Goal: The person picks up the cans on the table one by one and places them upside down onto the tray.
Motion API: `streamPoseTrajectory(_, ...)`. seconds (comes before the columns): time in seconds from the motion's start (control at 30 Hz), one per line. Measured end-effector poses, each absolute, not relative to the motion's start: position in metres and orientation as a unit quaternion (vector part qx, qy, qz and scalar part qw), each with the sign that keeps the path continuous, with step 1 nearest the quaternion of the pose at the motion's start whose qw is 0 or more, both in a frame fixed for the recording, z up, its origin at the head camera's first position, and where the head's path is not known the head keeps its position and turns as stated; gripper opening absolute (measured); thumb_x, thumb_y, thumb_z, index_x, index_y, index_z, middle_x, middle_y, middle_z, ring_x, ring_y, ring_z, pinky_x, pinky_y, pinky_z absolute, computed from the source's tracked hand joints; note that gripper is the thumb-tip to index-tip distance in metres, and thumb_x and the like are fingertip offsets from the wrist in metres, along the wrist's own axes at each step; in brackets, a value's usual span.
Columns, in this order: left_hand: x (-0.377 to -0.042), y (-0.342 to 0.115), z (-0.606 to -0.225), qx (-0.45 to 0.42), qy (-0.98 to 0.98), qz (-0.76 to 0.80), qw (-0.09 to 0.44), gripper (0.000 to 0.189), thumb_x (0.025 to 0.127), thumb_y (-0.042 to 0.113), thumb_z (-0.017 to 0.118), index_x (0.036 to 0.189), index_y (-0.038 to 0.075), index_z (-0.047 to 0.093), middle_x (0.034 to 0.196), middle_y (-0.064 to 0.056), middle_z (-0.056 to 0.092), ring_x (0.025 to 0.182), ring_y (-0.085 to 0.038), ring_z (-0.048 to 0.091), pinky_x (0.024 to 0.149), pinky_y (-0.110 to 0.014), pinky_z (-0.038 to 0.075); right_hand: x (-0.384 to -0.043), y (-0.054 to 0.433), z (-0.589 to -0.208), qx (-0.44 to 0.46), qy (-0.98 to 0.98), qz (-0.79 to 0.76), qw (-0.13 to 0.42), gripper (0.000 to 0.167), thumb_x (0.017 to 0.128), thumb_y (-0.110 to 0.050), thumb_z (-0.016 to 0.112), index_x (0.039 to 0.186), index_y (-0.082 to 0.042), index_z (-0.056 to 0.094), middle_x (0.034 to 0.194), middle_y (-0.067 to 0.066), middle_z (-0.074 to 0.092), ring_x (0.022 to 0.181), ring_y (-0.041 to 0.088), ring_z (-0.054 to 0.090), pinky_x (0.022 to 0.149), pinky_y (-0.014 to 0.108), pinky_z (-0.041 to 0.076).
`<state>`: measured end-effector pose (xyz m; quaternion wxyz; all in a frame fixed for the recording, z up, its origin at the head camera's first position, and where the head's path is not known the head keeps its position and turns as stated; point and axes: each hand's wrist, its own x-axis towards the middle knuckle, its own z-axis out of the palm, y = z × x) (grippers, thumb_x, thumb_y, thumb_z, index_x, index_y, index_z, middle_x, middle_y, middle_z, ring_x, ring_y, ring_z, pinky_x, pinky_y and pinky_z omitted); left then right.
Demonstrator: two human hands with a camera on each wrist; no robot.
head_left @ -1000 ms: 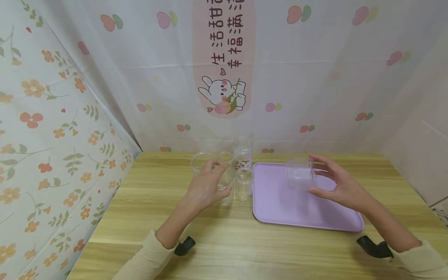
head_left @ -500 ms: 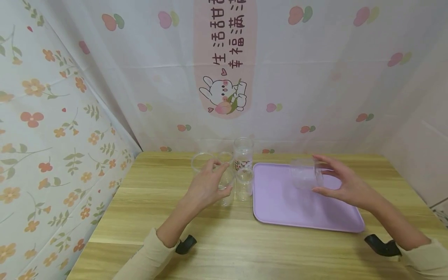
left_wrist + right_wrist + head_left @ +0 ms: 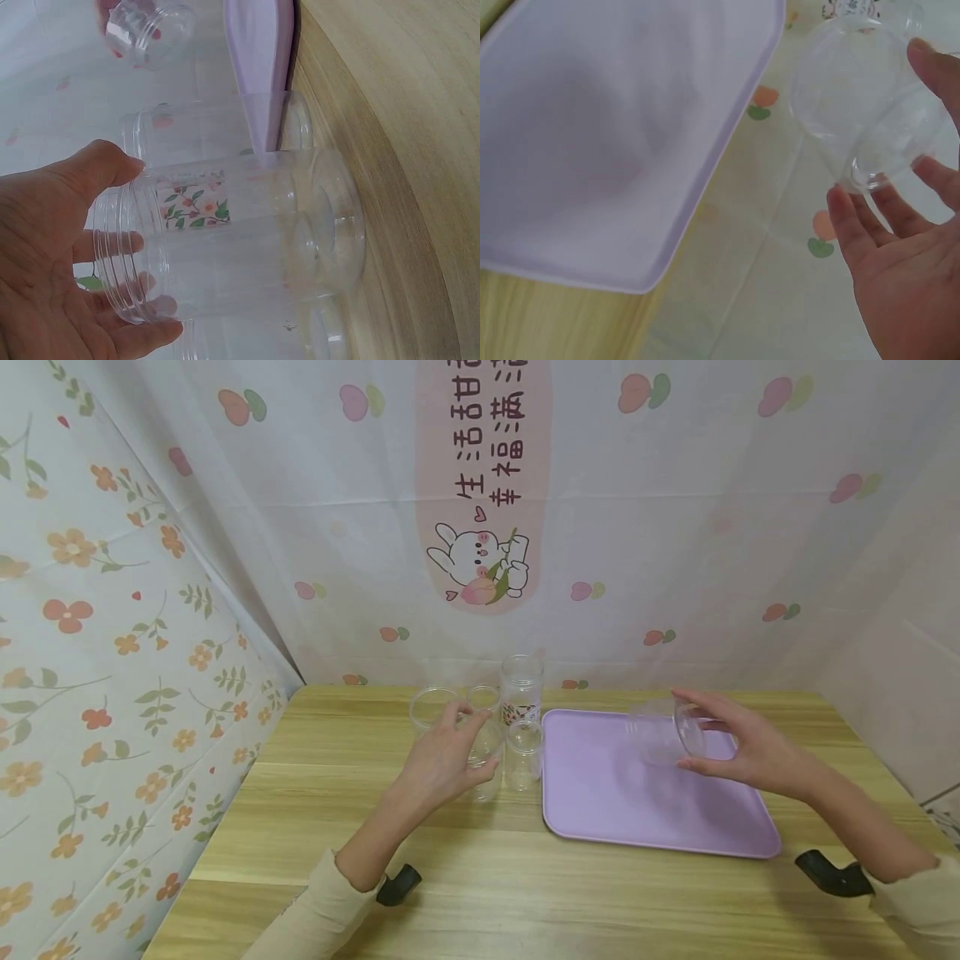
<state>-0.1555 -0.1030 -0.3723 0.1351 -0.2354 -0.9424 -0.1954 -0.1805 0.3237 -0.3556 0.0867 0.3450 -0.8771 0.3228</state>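
High head view; wrist close-ups

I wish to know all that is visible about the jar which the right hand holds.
The jar is round and clear, and looks like plastic, with a ring around the end at the hand. I see nothing inside it. It is sideways in the air, apart from the tray, which shows through it in the head view. The right hand holds that ringed end; mouth or base, I cannot tell.

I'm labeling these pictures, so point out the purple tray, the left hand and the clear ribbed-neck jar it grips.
Purple tray (image 3: 645,806), head view: bare flat floor.
Left hand (image 3: 41,251), left wrist view: palm.
Clear ribbed-neck jar (image 3: 236,266), left wrist view: side wall.
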Motion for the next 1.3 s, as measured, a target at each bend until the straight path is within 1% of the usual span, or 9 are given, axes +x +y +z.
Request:
streamPoseTrajectory(0.17, -0.156, -0.103, -0.373, -0.236, -0.942, -0.195, 0.137, 0.058, 0.087, 0.029, 0.08, 0.138, 0.008, 0.059, 0.128, -0.017, 0.05, 0.07, -0.019, 0.057, 0.055, -0.03, 0.053, -0.184, 0.331, -0.352, 0.346, -0.895, 0.274, 0.058, 0.093, 0.074, -0.018, 0.093, 0.154, -0.014, 0.044, 0.143, 0.007, 0.052, 0.115, 0.018, 0.058, 0.091, 0.016, 0.047)
streamPoseTrajectory(0.27, -0.156, -0.103, -0.373, -0.237, -0.942, -0.194, 0.139, 0.059, 0.087, 0.029, 0.08, 0.137, 0.008, 0.059, 0.127, -0.017, 0.05, 0.07, -0.02, 0.057, 0.055, -0.031, 0.053, -0.187, 0.334, -0.349, 0.352, -0.903, 0.242, 0.045, 0.09, 0.077, -0.025, 0.092, 0.152, -0.01, 0.045, 0.142, 0.012, 0.053, 0.111, 0.027, 0.061, 0.087, 0.031, 0.054)
streamPoseTrajectory(0.37, -0.156, -0.103, -0.373, -0.239, -0.94, -0.194, 0.144, 0.059, 0.086, 0.028, 0.081, 0.137, 0.007, 0.059, 0.126, -0.018, 0.05, 0.069, -0.019, 0.057, 0.054, -0.03, 0.052, -0.19, 0.336, -0.347, 0.353, -0.907, 0.225, 0.037, 0.087, 0.077, -0.028, 0.092, 0.148, -0.006, 0.048, 0.141, 0.016, 0.054, 0.109, 0.032, 0.063, 0.083, 0.048, 0.056)
streamPoseTrajectory(0.5, -0.155, -0.104, -0.373, -0.239, -0.94, -0.195, 0.144, 0.059, 0.086, 0.028, 0.081, 0.137, 0.007, 0.059, 0.126, -0.017, 0.05, 0.068, -0.018, 0.055, 0.052, -0.029, 0.051, -0.195, 0.339, -0.347, 0.337, -0.915, 0.22, 0.013, 0.085, 0.076, -0.028, 0.092, 0.145, -0.002, 0.051, 0.138, 0.023, 0.053, 0.108, 0.04, 0.062, 0.081, 0.058, 0.054)
streamPoseTrajectory(0.6, -0.155, -0.103, -0.372, -0.237, -0.941, -0.196, 0.14, 0.06, 0.086, 0.029, 0.081, 0.138, 0.008, 0.059, 0.126, -0.016, 0.05, 0.066, -0.017, 0.054, 0.051, -0.027, 0.05, -0.2, 0.342, -0.347, 0.316, -0.924, 0.214, -0.01, 0.084, 0.077, -0.031, 0.092, 0.144, -0.001, 0.051, 0.137, 0.028, 0.05, 0.109, 0.045, 0.061, 0.081, 0.06, 0.053)
streamPoseTrajectory(0.8, -0.155, -0.103, -0.371, -0.237, -0.942, -0.193, 0.135, 0.061, 0.087, 0.029, 0.08, 0.14, 0.008, 0.058, 0.127, -0.017, 0.05, 0.063, -0.015, 0.051, 0.05, -0.026, 0.048, -0.211, 0.348, -0.351, 0.284, -0.938, 0.194, -0.039, 0.085, 0.076, -0.036, 0.091, 0.142, 0.002, 0.052, 0.134, 0.034, 0.05, 0.108, 0.045, 0.06, 0.081, 0.058, 0.055)
streamPoseTrajectory(1.07, -0.156, -0.102, -0.367, -0.227, -0.948, -0.196, 0.108, 0.062, 0.088, 0.03, 0.079, 0.142, 0.009, 0.056, 0.13, -0.017, 0.048, 0.066, -0.017, 0.053, 0.051, -0.028, 0.048, -0.227, 0.357, -0.355, 0.263, -0.939, 0.202, -0.091, 0.085, 0.079, -0.031, 0.089, 0.14, 0.013, 0.049, 0.133, 0.039, 0.052, 0.111, 0.057, 0.057, 0.088, 0.065, 0.05)
streamPoseTrajectory(1.17, -0.156, -0.102, -0.365, -0.227, -0.949, -0.195, 0.098, 0.063, 0.088, 0.03, 0.079, 0.142, 0.008, 0.056, 0.129, -0.017, 0.048, 0.065, -0.018, 0.052, 0.05, -0.028, 0.047, -0.23, 0.36, -0.355, 0.245, -0.942, 0.199, -0.111, 0.086, 0.081, -0.032, 0.088, 0.141, 0.015, 0.046, 0.132, 0.043, 0.05, 0.11, 0.061, 0.054, 0.088, 0.066, 0.05)
streamPoseTrajectory(1.3, -0.157, -0.102, -0.361, -0.229, -0.951, -0.186, 0.089, 0.063, 0.089, 0.031, 0.079, 0.142, 0.007, 0.056, 0.128, -0.018, 0.049, 0.067, -0.019, 0.053, 0.051, -0.028, 0.048, -0.233, 0.363, -0.355, 0.237, -0.944, 0.197, -0.117, 0.086, 0.081, -0.03, 0.087, 0.14, 0.017, 0.045, 0.128, 0.046, 0.05, 0.108, 0.063, 0.055, 0.086, 0.065, 0.051)
